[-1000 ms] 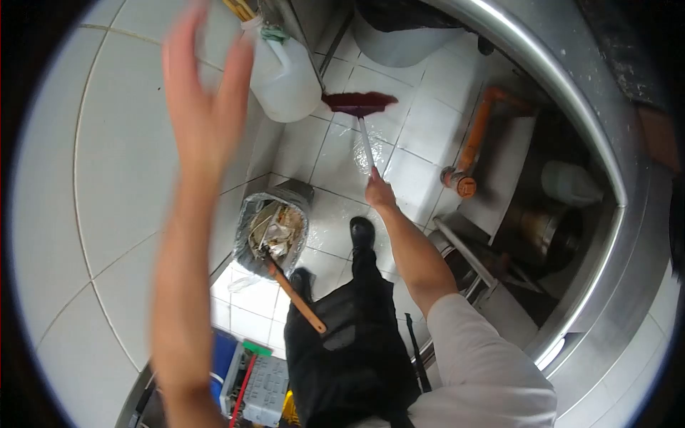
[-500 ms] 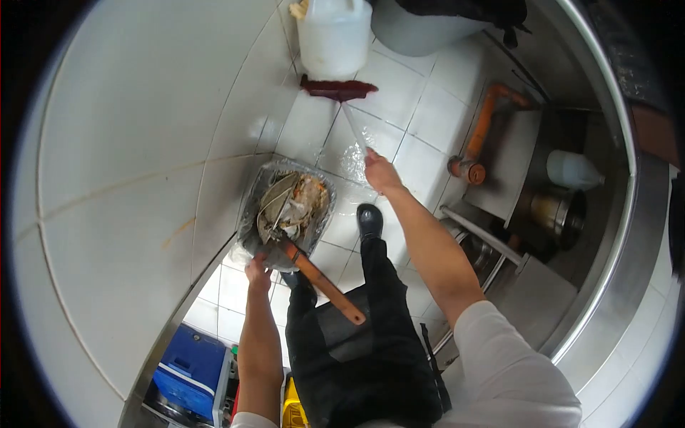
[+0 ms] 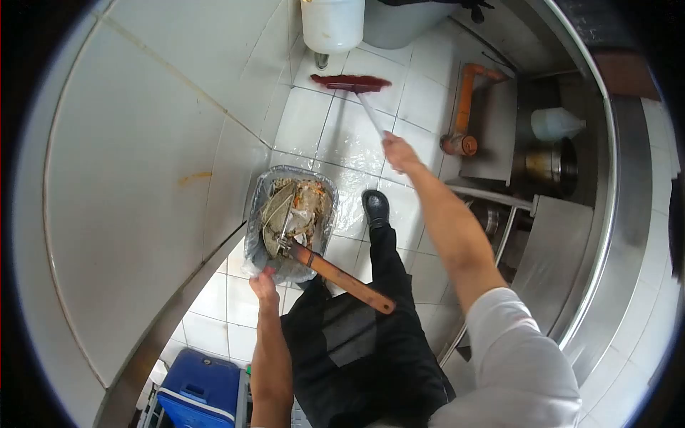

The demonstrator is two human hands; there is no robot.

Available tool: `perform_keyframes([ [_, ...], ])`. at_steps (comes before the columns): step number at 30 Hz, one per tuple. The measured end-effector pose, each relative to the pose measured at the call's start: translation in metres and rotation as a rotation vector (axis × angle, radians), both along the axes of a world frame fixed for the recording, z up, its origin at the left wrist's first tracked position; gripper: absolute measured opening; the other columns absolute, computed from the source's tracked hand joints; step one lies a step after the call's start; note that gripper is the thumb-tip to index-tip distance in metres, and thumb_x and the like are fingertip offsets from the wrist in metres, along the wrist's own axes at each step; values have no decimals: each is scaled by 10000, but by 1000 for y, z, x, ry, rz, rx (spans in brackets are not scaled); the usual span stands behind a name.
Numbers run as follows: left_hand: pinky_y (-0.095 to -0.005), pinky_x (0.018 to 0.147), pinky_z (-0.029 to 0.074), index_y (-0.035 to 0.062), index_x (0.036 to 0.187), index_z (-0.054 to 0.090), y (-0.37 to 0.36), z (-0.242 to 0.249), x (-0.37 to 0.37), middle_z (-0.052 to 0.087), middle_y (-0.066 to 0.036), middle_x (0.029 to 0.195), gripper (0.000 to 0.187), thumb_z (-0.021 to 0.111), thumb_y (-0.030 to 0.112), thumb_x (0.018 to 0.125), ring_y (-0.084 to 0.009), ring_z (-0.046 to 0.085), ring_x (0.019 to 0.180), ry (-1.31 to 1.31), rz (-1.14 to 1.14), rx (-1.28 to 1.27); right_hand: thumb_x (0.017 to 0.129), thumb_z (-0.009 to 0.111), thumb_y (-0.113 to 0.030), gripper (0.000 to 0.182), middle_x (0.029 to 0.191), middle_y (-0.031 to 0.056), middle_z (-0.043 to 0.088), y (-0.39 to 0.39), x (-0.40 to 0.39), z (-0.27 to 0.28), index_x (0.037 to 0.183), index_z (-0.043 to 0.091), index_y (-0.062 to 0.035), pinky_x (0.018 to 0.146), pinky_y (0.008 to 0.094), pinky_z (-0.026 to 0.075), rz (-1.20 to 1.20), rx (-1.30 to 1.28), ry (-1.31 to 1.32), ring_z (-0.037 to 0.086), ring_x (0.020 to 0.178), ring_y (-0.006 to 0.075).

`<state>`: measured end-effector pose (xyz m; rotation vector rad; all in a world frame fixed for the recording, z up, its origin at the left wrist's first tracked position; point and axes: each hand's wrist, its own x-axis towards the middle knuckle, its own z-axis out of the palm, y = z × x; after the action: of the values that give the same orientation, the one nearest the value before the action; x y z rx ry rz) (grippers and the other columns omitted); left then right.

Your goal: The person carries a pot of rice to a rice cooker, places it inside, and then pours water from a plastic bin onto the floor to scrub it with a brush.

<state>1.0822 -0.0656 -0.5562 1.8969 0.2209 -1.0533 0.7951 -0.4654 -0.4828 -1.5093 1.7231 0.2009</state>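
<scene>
My right hand (image 3: 402, 153) is wrapped round the pale handle of a broom (image 3: 351, 83), whose dark red head rests on the wet floor tiles ahead. My left hand (image 3: 265, 287) is closed on the near rim of a grey bin (image 3: 332, 227) lined with a clear plastic bag; part of the grip is hidden. Inside the bin lies food waste (image 3: 312, 196). A mesh strainer (image 3: 277, 214) sits tilted over the waste, its long wooden handle (image 3: 349, 282) sticking out towards me across my dark apron.
A tiled wall (image 3: 143, 143) rises close on the left. White and grey containers stand beyond the broom. On the right are an orange pipe (image 3: 465, 107), a steel pot (image 3: 553, 165) and a steel counter edge (image 3: 614, 214). A blue cooler (image 3: 200, 389) stands at lower left.
The broom head has moved a little to the right and away from the white container. The bin and strainer sit slightly further right in view as the camera has shifted.
</scene>
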Motion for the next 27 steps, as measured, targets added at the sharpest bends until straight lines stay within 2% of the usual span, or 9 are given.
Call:
perform_keyframes([
  [3,-341,689,436,10,873,642,0,10,15,624,-46,803,179,606,77,711,-189,554,716,-113,-134,2,902,369,-146,369,1070,281,620,53,13,-32,1199,473,46,867,470,500,115,79,40,616,978,421],
  [5,-339,683,432,8,873,642,-6,7,16,621,-46,783,163,586,102,752,-183,557,719,-123,-200,-37,899,372,-118,369,996,319,623,118,-7,-44,1249,429,-18,791,517,511,89,-24,-15,625,898,474],
  [7,-342,681,436,5,875,643,-14,16,21,621,-47,785,159,584,97,758,-179,556,715,-158,-219,-10,966,371,-277,472,802,200,651,134,-23,16,1405,419,-108,471,426,505,21,52,8,610,515,283],
  [9,-333,645,438,-14,862,631,-27,35,26,619,-48,788,172,578,53,713,-177,554,707,-168,-236,-5,974,385,-298,478,666,103,562,126,-51,78,1422,415,-135,368,375,424,-271,421,-121,513,424,195],
  [12,-328,627,437,-14,854,628,-33,52,44,616,-44,759,159,598,55,714,-173,557,693,-216,-372,46,982,408,-328,481,618,40,457,100,-84,118,1425,421,-142,359,342,381,-410,452,-269,428,393,141],
  [16,-311,631,447,6,858,636,-30,70,76,630,-23,774,126,607,106,786,-142,558,679,-315,-538,35,946,358,-224,462,905,215,669,62,-69,35,1385,441,-105,668,480,524,-176,-11,-190,662,760,353],
  [18,-321,658,466,15,896,624,10,33,130,628,-42,794,188,622,193,835,-150,568,702,-250,-731,-147,933,369,-190,493,1041,275,641,95,-23,-54,1415,367,-88,859,524,485,-48,9,-49,609,982,449],
  [21,-356,695,497,12,934,600,29,-4,182,632,-91,815,248,640,250,883,-181,579,706,-673,-857,-345,927,393,-177,525,1057,290,631,193,-20,-50,1441,322,-92,909,532,461,-74,144,-47,583,1003,497],
  [27,-345,544,481,-26,703,629,-48,54,220,634,-116,604,203,604,171,745,-222,608,538,-429,-1208,20,947,395,-186,502,1080,300,616,243,-58,60,1438,327,-107,918,524,461,-66,218,-155,587,1018,473],
])
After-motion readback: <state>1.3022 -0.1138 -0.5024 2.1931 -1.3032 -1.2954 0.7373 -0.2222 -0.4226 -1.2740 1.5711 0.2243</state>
